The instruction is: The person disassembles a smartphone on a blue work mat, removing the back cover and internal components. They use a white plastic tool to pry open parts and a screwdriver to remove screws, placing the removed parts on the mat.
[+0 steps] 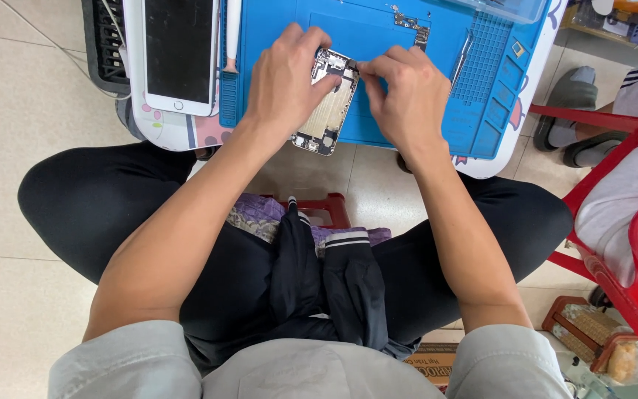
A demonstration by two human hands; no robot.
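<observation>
An opened phone body [328, 111], its inner parts and metal plate showing, lies tilted over the near edge of a blue work mat [378, 37]. My left hand [283, 81] grips it along its left side, fingers curled over the top. My right hand [402, 92] pinches with thumb and forefinger at the phone's upper right corner; whatever sits between the fingertips is too small to make out. Both hands are over the small low table [167, 133].
A white phone screen panel [180, 55] lies face up at the table's left. A small flex part [411, 26] and a thin tool [461, 55] rest on the mat. A red chair [629, 214] stands at the right, a second person's sandalled feet [574, 111] behind it.
</observation>
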